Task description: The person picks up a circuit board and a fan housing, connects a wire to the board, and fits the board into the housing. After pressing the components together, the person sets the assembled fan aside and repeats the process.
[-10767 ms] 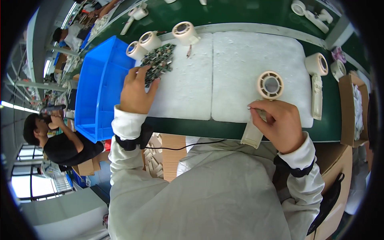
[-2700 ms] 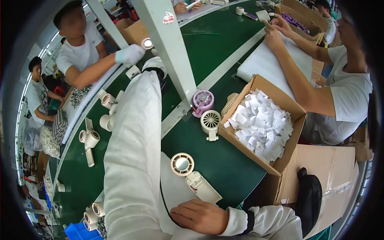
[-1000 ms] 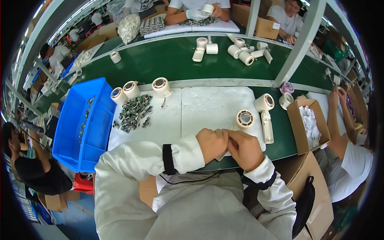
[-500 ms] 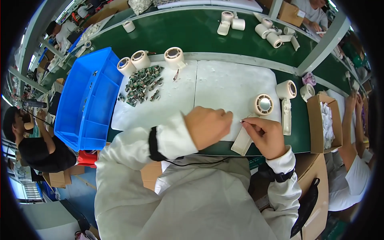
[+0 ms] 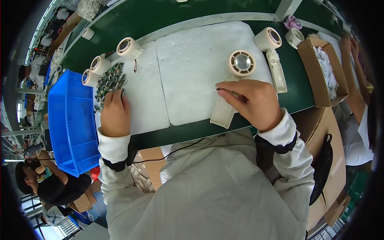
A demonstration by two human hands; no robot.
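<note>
My right hand (image 5: 256, 102) is closed in a pinch at the right of the white mat, thumb and forefinger on a small dark wire end (image 5: 218, 89). Just beyond it a cream round fan head (image 5: 242, 63) faces up, a thin wire near its lower edge. Under the pinching fingers lies a long cream handle shell (image 5: 222, 114), partly covered by them. On the left, my left hand (image 5: 115, 116) reaches into a pile of small green circuit boards (image 5: 111, 78). Its fingers are bent together at the pile's near edge; what they hold, if anything, is hidden.
A blue divided bin (image 5: 74, 124) stands left of the mat. More fan heads (image 5: 129, 48) sit behind the pile. At right are another fan head (image 5: 268, 39), an open handle shell (image 5: 277, 72) and a cardboard box (image 5: 320, 72) of white pieces. Other people work at both sides.
My left hand has swung left from beside my right hand to the circuit board pile. My right hand keeps its pinch near the handle shell. The whole view has shifted.
</note>
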